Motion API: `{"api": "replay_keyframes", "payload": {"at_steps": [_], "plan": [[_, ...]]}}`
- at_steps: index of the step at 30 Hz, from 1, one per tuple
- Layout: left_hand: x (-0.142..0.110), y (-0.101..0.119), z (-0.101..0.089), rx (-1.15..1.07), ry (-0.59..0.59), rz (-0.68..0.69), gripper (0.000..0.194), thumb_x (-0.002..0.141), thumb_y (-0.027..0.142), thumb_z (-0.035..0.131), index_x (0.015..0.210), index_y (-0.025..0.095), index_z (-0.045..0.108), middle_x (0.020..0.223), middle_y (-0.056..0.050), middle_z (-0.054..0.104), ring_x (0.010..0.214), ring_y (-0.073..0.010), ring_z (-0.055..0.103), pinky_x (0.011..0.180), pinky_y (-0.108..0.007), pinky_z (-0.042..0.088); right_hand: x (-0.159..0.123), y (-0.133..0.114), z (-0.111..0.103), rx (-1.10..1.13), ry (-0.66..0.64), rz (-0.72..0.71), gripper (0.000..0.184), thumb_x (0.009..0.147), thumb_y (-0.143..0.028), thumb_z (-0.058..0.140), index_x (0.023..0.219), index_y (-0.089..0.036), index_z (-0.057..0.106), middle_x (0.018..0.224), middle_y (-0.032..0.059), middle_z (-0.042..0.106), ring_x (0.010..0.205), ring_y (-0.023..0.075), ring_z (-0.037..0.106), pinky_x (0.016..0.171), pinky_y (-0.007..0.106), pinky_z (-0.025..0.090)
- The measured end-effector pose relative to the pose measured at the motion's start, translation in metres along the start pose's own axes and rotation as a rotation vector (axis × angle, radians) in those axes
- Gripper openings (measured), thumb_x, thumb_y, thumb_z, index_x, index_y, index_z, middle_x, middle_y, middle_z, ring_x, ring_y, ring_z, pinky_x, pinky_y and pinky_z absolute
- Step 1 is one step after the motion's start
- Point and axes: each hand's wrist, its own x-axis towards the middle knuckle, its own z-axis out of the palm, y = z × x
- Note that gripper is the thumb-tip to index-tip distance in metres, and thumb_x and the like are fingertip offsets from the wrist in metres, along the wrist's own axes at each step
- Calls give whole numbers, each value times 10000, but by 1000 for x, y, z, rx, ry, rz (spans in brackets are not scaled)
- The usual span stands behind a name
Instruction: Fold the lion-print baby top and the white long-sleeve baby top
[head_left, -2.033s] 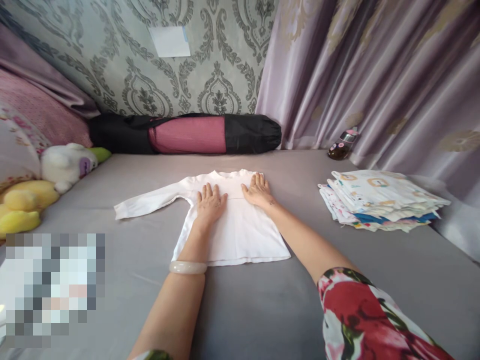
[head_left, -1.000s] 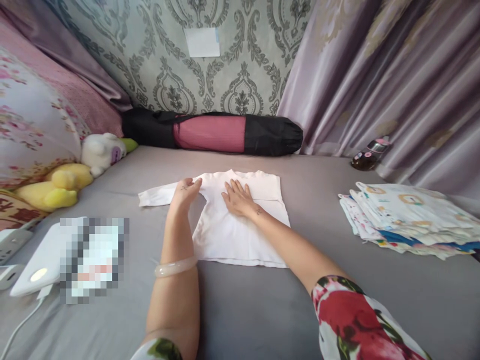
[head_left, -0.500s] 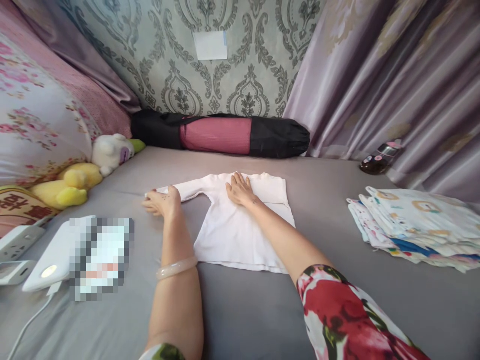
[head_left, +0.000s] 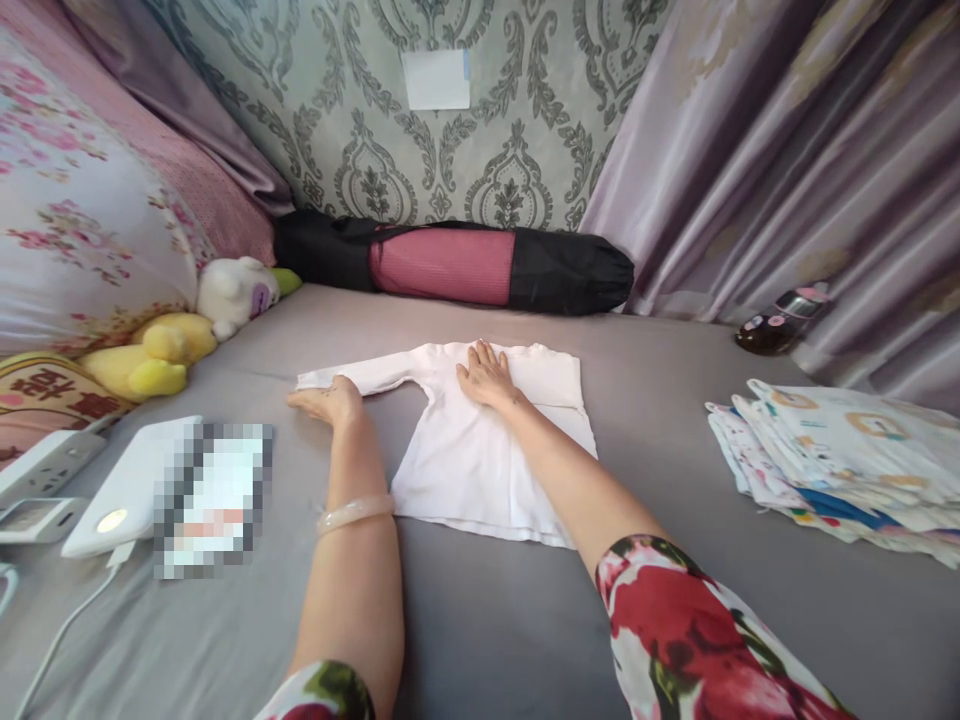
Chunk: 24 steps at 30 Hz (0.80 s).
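Observation:
A small white long-sleeved shirt (head_left: pixel 465 470) lies spread on the grey bed sheet. One sleeve reaches out to the left; the right side is folded in to a straight edge. My left hand (head_left: pixel 330 402) rests at the lower edge of the outstretched sleeve near its cuff, fingers extended leftward and holding nothing. Flat on the upper middle of the shirt, close below the neckline, lies my right hand (head_left: pixel 487 375) with its fingers spread. My right forearm covers part of the shirt's lower right.
Folded printed cloths (head_left: pixel 847 460) are stacked at right, below a dark bottle (head_left: pixel 780 320). A black and pink rolled bag (head_left: pixel 450 265) lies along the wall. Left are plush toys (head_left: pixel 161 350), a white power bank (head_left: pixel 139 490), a blurred-out phone (head_left: pixel 217 500) and a power strip (head_left: pixel 45 465).
My left hand has slid slightly down off the cuff, and its fingers are straighter, showing more of the sleeve end. My right hand stays on the shirt. The view has shifted slightly.

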Motion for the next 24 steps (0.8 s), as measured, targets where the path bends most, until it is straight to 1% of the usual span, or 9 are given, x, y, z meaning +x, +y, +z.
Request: {"api": "replay_keyframes", "payload": {"at_steps": [3, 6, 9, 11, 13, 17, 20, 23, 24], "plan": [[7, 4, 6, -239, 29, -229, 574, 765, 104, 415, 1333, 72, 338, 1374, -215, 468, 1291, -258, 504, 1076, -410, 426, -1, -6, -3, -19, 96, -101, 494, 997, -322, 302, 1423, -116, 444, 1576, 146, 287, 1453, 252, 212, 1175, 454, 108], [15, 10, 9, -537, -58, -284, 544, 768, 70, 402, 1309, 118, 417, 1321, -152, 564, 1214, -214, 583, 960, -368, 522, -2, -19, -6, -4, 155, -246, 406, 1001, -247, 300, 1284, -180, 583, 1393, 116, 507, 1301, 227, 408, 1111, 375, 247], [21, 17, 9, -702, -97, -298, 541, 818, 95, 431, 1351, 191, 419, 1272, -100, 630, 1165, -201, 621, 897, -366, 555, -1, -31, -5, 2, 83, -252, 412, 1011, -261, 278, 1143, -201, 663, 1192, 106, 590, 1147, 227, 503, 979, 325, 372], [23, 23, 7, -833, -143, -279, 495, 864, 122, 447, 1352, 204, 448, 1229, -90, 664, 1174, -200, 618, 916, -353, 544, -1, -35, -3, -17, 51, -224, 402, 1008, -276, 293, 1121, -214, 674, 1173, 105, 579, 1123, 234, 507, 948, 325, 387], [22, 31, 5, -982, -202, -245, 436, 908, 121, 401, 1328, 194, 494, 1186, -83, 689, 1196, -184, 606, 953, -329, 523, -2, -37, -1, -25, 45, -204, 378, 1003, -311, 324, 1166, -230, 655, 1202, 105, 559, 1138, 244, 490, 959, 339, 381], [17, 46, 4, -1130, -316, -123, 362, 955, 128, 327, 1196, 172, 595, 1089, -67, 723, 1200, -154, 600, 1011, -287, 488, -6, -43, -1, -2, 42, -164, 416, 981, -421, 366, 1276, -230, 589, 1258, 119, 526, 1189, 277, 455, 1013, 386, 345], [11, 54, 7, -1212, -385, -21, 238, 954, 172, 412, 1058, 183, 626, 1012, -50, 732, 1146, -154, 628, 1020, -290, 480, -6, -52, -4, 10, -7, -113, 528, 960, -505, 360, 1358, -196, 520, 1314, 151, 492, 1234, 310, 425, 1037, 419, 316], [6, 58, 15, -1257, -418, 62, 49, 909, 216, 558, 917, 202, 604, 957, -18, 722, 1074, -137, 651, 1011, -274, 472, -2, -63, -7, -3, -64, -57, 658, 937, -589, 345, 1430, -163, 437, 1401, 175, 429, 1300, 332, 368, 1062, 440, 278], [5, 59, 18, -1257, -422, 86, 27, 888, 229, 598, 881, 204, 590, 942, -9, 717, 1053, -133, 655, 1005, -268, 469, -1, -66, -8, -7, -84, -41, 692, 932, -610, 338, 1448, -157, 413, 1426, 180, 407, 1319, 337, 350, 1068, 448, 267]]}}
